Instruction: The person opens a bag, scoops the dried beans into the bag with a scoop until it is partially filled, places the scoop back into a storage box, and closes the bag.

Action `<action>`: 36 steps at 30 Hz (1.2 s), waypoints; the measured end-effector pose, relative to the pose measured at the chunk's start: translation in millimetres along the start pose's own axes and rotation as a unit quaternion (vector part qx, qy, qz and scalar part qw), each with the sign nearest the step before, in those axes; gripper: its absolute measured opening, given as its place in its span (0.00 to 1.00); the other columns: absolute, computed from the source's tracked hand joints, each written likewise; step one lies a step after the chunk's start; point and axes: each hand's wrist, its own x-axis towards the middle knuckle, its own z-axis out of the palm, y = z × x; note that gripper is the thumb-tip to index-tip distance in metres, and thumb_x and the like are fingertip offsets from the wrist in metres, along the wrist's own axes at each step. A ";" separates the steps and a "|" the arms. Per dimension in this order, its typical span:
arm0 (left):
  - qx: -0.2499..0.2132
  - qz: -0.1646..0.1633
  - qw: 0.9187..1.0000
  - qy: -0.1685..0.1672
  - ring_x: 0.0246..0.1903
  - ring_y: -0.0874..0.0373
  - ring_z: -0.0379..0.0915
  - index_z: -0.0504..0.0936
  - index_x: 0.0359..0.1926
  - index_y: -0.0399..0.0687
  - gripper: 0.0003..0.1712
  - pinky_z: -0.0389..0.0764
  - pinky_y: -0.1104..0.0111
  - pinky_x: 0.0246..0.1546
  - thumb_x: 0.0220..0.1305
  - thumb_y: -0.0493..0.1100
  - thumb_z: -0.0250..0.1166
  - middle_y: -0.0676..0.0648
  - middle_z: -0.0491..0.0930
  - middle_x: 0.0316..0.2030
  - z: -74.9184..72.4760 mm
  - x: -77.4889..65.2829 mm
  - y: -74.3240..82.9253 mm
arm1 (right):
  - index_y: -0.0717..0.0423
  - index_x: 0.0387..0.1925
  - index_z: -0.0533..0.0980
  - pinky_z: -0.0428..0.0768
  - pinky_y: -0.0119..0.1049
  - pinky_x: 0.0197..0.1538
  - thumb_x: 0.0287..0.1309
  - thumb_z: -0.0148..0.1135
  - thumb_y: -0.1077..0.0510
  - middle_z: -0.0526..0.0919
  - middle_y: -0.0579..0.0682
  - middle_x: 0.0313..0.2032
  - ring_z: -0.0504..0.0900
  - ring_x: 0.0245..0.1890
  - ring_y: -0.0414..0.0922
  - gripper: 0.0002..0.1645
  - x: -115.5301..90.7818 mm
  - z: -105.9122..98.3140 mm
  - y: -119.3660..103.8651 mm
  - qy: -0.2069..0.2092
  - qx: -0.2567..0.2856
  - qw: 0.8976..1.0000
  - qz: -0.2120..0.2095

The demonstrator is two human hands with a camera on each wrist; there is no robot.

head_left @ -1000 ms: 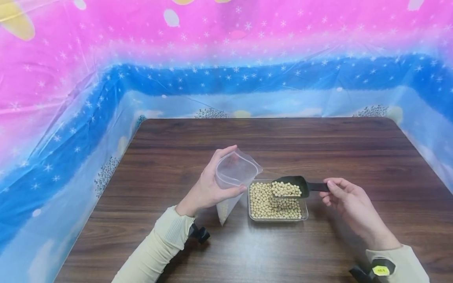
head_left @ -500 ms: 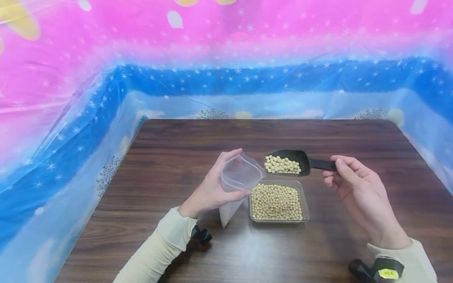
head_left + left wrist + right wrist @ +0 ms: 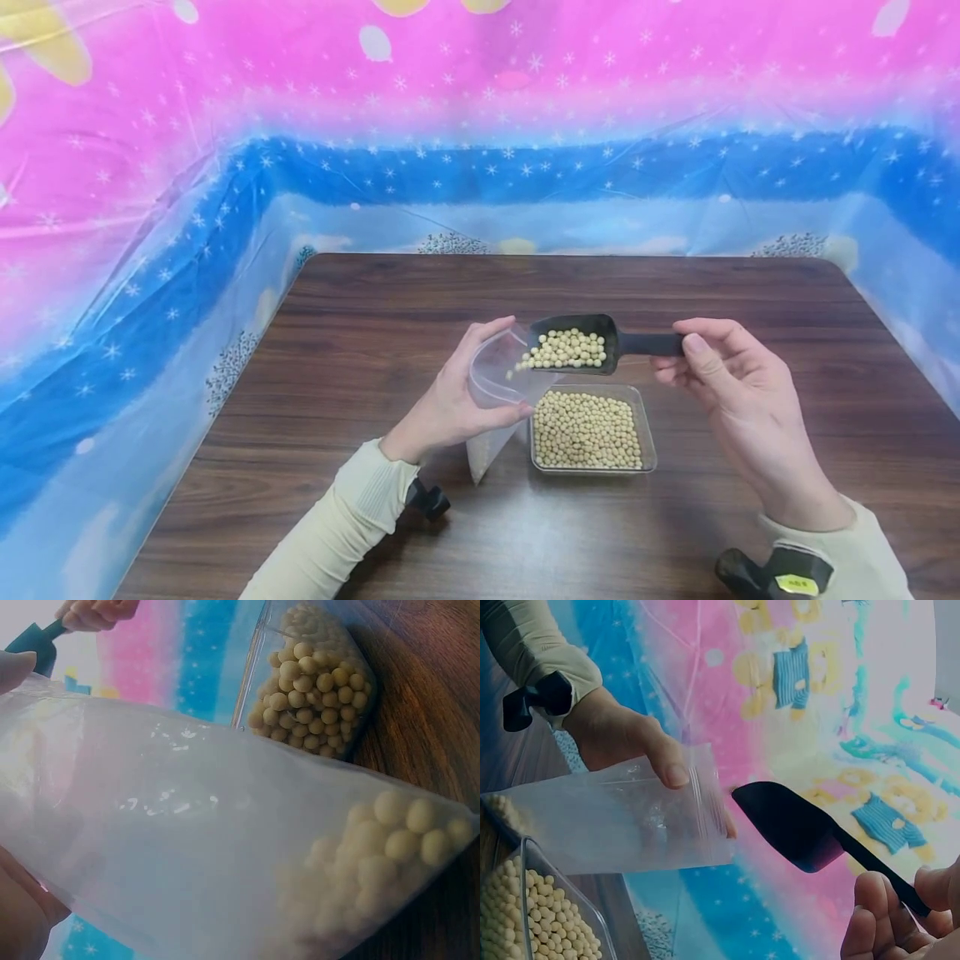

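My left hand (image 3: pixel 442 408) grips a clear zip bag (image 3: pixel 187 810) by its mouth, thumb at the near side and fingers at the far side, holding it wide. Pale round soybeans fill the bag's bottom corner in the left wrist view. My right hand (image 3: pixel 757 417) pinches the handle of a black scoop (image 3: pixel 611 333) between thumb and fingers. The scoop bears a load of soybeans (image 3: pixel 573 346), and its tip overlaps the bag's mouth in the head view. A few beans are at the tip, over the opening. In the right wrist view the scoop's dark underside hides its load.
A clear rectangular container (image 3: pixel 648 425) of soybeans stands on the brown wooden table (image 3: pixel 375 308), right of the bag and below the scoop. A pink and blue printed cloth (image 3: pixel 480 171) hangs around the table's back and sides.
My right hand has lifted the loaded scoop off the container and carried it left to the bag's mouth. Beans have begun sliding off its tip. My left hand holds the bag nearly still.
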 end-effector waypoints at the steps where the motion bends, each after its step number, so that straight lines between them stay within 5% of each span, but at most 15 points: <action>1: 0.001 0.000 1.000 0.000 0.55 0.42 0.67 0.59 0.70 0.43 0.51 0.77 0.49 0.54 0.47 0.32 0.76 0.38 0.67 0.57 -0.1 0.1 0.0 | 0.70 0.52 0.72 0.83 0.32 0.42 0.69 0.48 0.69 0.86 0.58 0.34 0.85 0.34 0.45 0.13 0.4 0.3 -0.4 -0.006 0.004 1.000 -0.003; 5: 0.007 0.006 1.000 0.000 0.55 0.43 0.67 0.59 0.70 0.43 0.51 0.77 0.49 0.53 0.46 0.33 0.76 0.39 0.67 0.57 -0.3 0.7 -0.8 | 0.70 0.52 0.71 0.83 0.32 0.44 0.69 0.49 0.70 0.85 0.57 0.34 0.86 0.34 0.45 0.13 1.2 2.2 -2.5 -0.012 -0.013 1.000 -0.009; 13: 0.016 0.021 1.000 0.003 0.55 0.43 0.67 0.59 0.69 0.38 0.51 0.75 0.49 0.55 0.46 0.32 0.76 0.38 0.67 0.56 -1.8 1.7 1.2 | 0.67 0.50 0.74 0.83 0.30 0.43 0.65 0.57 0.67 0.86 0.53 0.33 0.85 0.31 0.42 0.13 0.6 8.3 -8.8 0.016 -0.167 0.986 -0.011; 22: 0.020 0.033 0.999 0.005 0.55 0.43 0.68 0.59 0.69 0.36 0.50 0.73 0.50 0.58 0.47 0.33 0.76 0.38 0.68 0.56 -2.7 2.2 0.4 | 0.68 0.49 0.74 0.82 0.27 0.43 0.63 0.58 0.70 0.87 0.51 0.33 0.85 0.31 0.42 0.13 -1.9 13.9 -10.8 0.010 -0.226 0.973 -0.052; 30: 0.012 0.018 1.000 0.005 0.54 0.44 0.69 0.59 0.69 0.38 0.49 0.76 0.50 0.55 0.47 0.32 0.75 0.38 0.68 0.56 -2.4 0.6 1.2 | 0.69 0.50 0.75 0.80 0.25 0.41 0.59 0.60 0.75 0.86 0.54 0.32 0.85 0.33 0.41 0.16 -6.8 16.9 -10.6 0.008 -0.306 0.947 -0.094; 33: 0.006 0.007 1.000 0.007 0.54 0.42 0.69 0.60 0.69 0.41 0.49 0.78 0.50 0.52 0.48 0.33 0.75 0.39 0.68 0.56 -2.0 -0.5 1.0 | 0.73 0.49 0.75 0.80 0.25 0.39 0.57 0.60 0.77 0.85 0.55 0.32 0.83 0.33 0.41 0.17 -6.2 12.4 -14.4 0.035 -0.296 0.944 -0.139; 36: 0.004 -0.001 1.000 0.009 0.53 0.41 0.68 0.59 0.70 0.43 0.50 0.78 0.48 0.51 0.48 0.33 0.75 0.39 0.68 0.56 -2.2 -1.1 -0.2 | 0.74 0.49 0.76 0.80 0.23 0.37 0.58 0.59 0.76 0.85 0.52 0.33 0.82 0.32 0.40 0.16 -6.2 3.2 -18.9 0.082 -0.329 0.924 -0.175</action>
